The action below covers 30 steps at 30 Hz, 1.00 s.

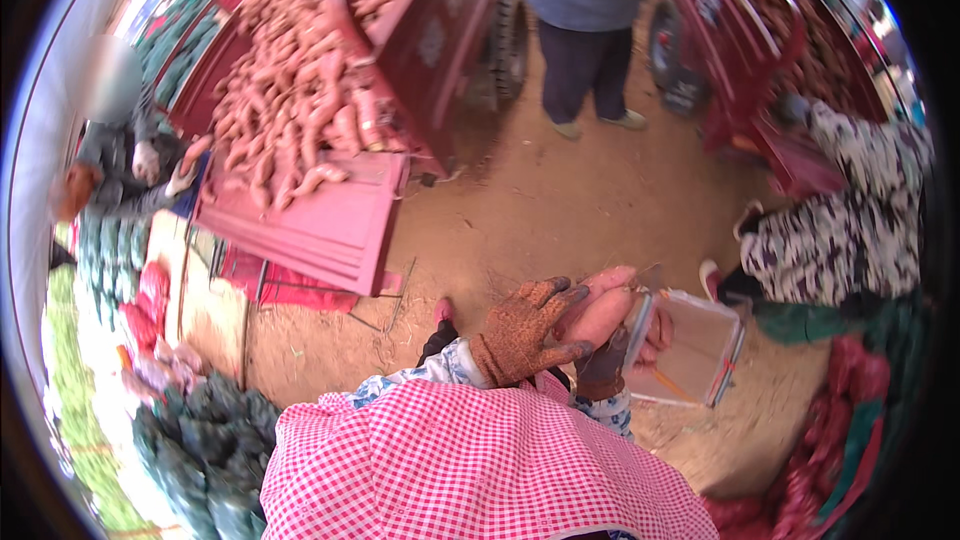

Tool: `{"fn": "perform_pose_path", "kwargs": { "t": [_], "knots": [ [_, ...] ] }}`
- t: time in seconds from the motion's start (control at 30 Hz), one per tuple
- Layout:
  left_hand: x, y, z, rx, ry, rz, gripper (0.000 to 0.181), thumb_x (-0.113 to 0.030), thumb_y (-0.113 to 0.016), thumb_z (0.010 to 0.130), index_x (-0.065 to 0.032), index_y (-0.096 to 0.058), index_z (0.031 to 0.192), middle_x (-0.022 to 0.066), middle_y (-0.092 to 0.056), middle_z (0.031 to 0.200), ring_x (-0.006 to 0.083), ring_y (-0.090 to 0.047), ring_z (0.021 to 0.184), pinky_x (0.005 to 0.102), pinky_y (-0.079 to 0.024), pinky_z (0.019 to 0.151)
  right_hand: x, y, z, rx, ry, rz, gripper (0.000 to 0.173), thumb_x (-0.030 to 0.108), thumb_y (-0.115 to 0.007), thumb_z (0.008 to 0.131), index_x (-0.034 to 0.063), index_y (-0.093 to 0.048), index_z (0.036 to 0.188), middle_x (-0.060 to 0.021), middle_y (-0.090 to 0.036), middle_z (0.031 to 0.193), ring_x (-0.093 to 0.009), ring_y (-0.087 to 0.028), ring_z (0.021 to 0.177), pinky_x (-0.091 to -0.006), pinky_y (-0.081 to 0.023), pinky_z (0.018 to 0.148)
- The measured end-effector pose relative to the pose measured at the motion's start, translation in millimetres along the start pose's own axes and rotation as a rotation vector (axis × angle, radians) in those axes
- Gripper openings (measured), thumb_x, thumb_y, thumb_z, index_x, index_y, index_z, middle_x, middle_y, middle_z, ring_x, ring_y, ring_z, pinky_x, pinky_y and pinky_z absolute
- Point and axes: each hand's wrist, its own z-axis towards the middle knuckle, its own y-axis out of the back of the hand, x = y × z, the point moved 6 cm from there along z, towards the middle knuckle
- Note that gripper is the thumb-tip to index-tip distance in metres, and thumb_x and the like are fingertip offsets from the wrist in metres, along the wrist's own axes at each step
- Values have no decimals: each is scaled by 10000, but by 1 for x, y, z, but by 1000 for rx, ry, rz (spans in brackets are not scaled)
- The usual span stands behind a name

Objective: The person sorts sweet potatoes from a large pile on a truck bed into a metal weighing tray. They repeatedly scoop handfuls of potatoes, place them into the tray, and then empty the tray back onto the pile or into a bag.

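Several pink sweet potatoes [600,319] are held together in front of my checked apron, between my two gloved hands. My left hand [529,330], in a brown-stained work glove, lies over their near left side with its fingers spread across them. From below and the right, my right hand [604,364], in a dark glove, supports them; its fingers are largely hidden. Just right of the hands is a clear-sided box-like frame [686,349] with metal edges, and more sweet potatoes show at its left side. I cannot tell whether it touches my right hand.
A red truck bed [300,229] heaped with sweet potatoes [292,105] stands at front left, a person [124,157] beside it. Another person [592,37] stands ahead between trailers. At right, a person in patterned clothes [832,240] leans over a load. Filled green sacks [210,450] and red sacks [817,427] lie around.
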Motion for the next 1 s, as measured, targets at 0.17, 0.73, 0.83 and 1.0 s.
{"fn": "perform_pose_path", "kwargs": {
  "t": [0.17, 0.73, 0.83, 1.0],
  "knots": [
    [117, 56, -91, -50, 314, -452, 770, -431, -643, 836, 30, -392, 1400, 241, -498, 1347, 385, -475, 1244, 430, -336, 1074, -127, -97, 20, 15, -241, -271, 651, 413, -632, 862, 49, -399, 1350, -89, -512, 1242, -226, -525, 1143, -346, -441, 978],
    [390, 178, -257, -676, 791, -1737, 542, -285, -640, 860, -16, -472, 1300, 78, -561, 1219, 222, -557, 1104, 361, -463, 970, -413, -204, 136, 74, -611, -553, 445, 251, -556, 966, 26, -454, 1336, -48, -597, 1091, -139, -586, 917, -271, -494, 816],
    [422, 171, -235, -672, 637, -1746, 566, -276, -652, 850, -14, -462, 1314, 80, -550, 1240, 226, -555, 1108, 369, -463, 970, -421, -141, 169, -38, -544, -914, 523, 232, -661, 902, 50, -455, 1347, -67, -575, 1178, -164, -578, 985, -288, -479, 861],
    [478, 170, -215, -611, 768, -1149, 659, -260, -642, 852, -22, -396, 1414, 153, -537, 1263, 264, -530, 1143, 375, -429, 980, -426, -136, 225, 213, -259, -1543, 663, 322, -719, 826, 94, -420, 1373, -201, -563, 1239, -349, -557, 1140, -428, -464, 938]
  ]
}}
